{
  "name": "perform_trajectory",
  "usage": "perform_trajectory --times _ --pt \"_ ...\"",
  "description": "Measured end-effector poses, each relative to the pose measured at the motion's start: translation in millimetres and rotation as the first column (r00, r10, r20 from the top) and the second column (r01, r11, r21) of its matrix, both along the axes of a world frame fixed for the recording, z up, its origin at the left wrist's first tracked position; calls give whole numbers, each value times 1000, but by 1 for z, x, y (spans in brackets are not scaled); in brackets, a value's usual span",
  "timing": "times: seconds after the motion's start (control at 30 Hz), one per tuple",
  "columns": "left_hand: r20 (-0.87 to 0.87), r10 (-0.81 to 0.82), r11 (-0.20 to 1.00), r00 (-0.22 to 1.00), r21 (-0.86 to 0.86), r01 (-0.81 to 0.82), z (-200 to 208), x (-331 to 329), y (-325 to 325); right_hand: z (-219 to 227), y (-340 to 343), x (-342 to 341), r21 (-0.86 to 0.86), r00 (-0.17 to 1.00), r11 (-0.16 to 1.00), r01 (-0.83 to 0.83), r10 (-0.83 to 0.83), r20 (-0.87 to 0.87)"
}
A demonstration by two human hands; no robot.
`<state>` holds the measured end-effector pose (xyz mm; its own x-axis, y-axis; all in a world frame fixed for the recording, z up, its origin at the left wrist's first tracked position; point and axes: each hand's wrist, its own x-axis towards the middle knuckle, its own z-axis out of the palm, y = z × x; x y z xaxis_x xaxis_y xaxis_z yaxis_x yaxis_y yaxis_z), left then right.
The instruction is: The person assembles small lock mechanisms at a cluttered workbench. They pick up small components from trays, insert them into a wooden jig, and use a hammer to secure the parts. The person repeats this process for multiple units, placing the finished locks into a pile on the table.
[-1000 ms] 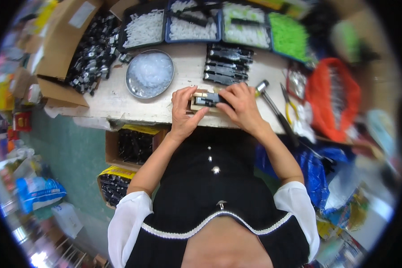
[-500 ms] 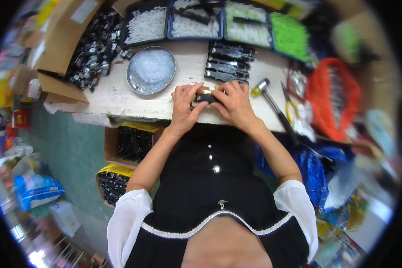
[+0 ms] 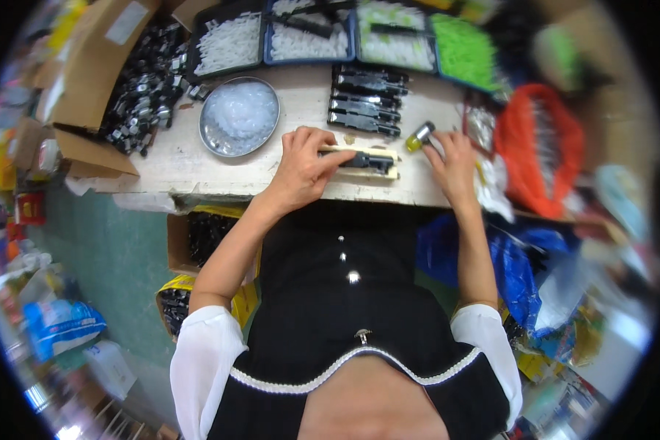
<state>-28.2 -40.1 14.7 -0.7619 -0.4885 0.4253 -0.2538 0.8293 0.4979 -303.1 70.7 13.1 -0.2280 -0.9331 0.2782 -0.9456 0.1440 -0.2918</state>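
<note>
My left hand [image 3: 304, 170] is closed over the left end of a black elongated part [image 3: 365, 161], its thumb along the top. That part lies in a cream-coloured block [image 3: 386, 174] at the table's near edge; its left end is hidden by my fingers. Farther right, my right hand [image 3: 455, 165] curls its fingers and thumb around a hammer [image 3: 420, 137]. The hammer's metal and yellow head shows beyond the thumb, while my hand and forearm cover the handle. Several similar black parts [image 3: 365, 114] lie in a stacked row just beyond the block.
A round metal dish [image 3: 274, 132] with translucent white contents stands left. Behind are trays of white pieces [image 3: 231, 44] and green pieces [image 3: 462, 55]. A cardboard box [image 3: 88, 81] of black-and-metal parts [image 3: 143, 95] is at far left, an orange-red bag [image 3: 512, 150] at right.
My right hand has left the black part and moved right onto the hammer. The part and cream block now show more fully; my left hand stays on them.
</note>
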Motion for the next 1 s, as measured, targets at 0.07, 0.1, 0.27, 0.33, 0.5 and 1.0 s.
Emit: perform_trajectory --times 0.07,0.1,0.27,0.33,0.5,1.0 --pt "85 -35 997 996 -68 41 0 -1 -1 -4 10 -2 144 995 989 44 -31 -96" --pt "121 -45 995 992 -86 56 2 -1 -1 -6 11 -3 119 995 992 32 -20 -100" --pt "295 -88 985 951 -116 127 14 -4 -6 -8 11 1 -26 980 997 -79 83 179" --pt "360 -96 980 928 -129 152 17 -3 -7 14 12 21 -26 933 992 -126 128 338" --pt "396 -112 967 911 -168 192 26 -5 -8 52 15 64 -22 928 965 -260 257 272" --pt "440 -113 965 891 -165 204 24 -9 -7 65 3 68 34 960 963 -267 263 98"
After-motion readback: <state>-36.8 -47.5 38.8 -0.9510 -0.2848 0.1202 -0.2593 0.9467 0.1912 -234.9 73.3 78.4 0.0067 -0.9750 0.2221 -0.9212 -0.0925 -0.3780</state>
